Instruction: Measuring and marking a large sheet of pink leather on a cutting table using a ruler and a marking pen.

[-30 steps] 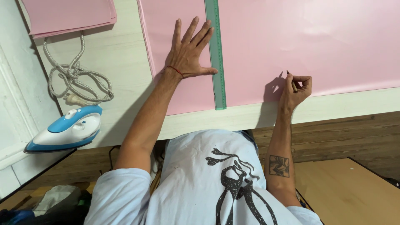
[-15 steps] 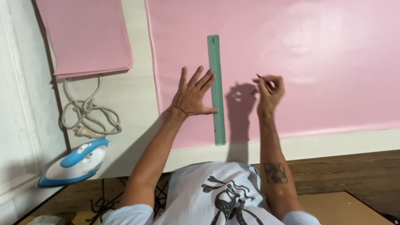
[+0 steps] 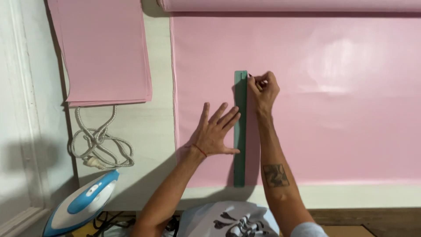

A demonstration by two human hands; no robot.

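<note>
A long green ruler [image 3: 240, 166] lies lengthwise on a wide pink sheet [image 3: 333, 109] spread over the white table. My left hand [image 3: 215, 131] is pressed flat on the sheet with fingers spread, its fingertips and thumb touching the ruler's left edge. My right hand [image 3: 263, 90] is at the ruler's far end on its right side, fingers pinched on a small dark marking tool whose tip touches the sheet beside the ruler.
A stack of cut pink sheets [image 3: 103, 52] lies at the far left. A blue and white iron [image 3: 81, 204] sits near the front left with its coiled cord [image 3: 98, 145]. The pink roll [image 3: 289, 5] runs along the far edge. A wall [image 3: 22, 109] borders the left.
My right hand has moved from the near right, up to the far end of the ruler. My left hand stays flat beside the ruler. The view has shifted forward over the table.
</note>
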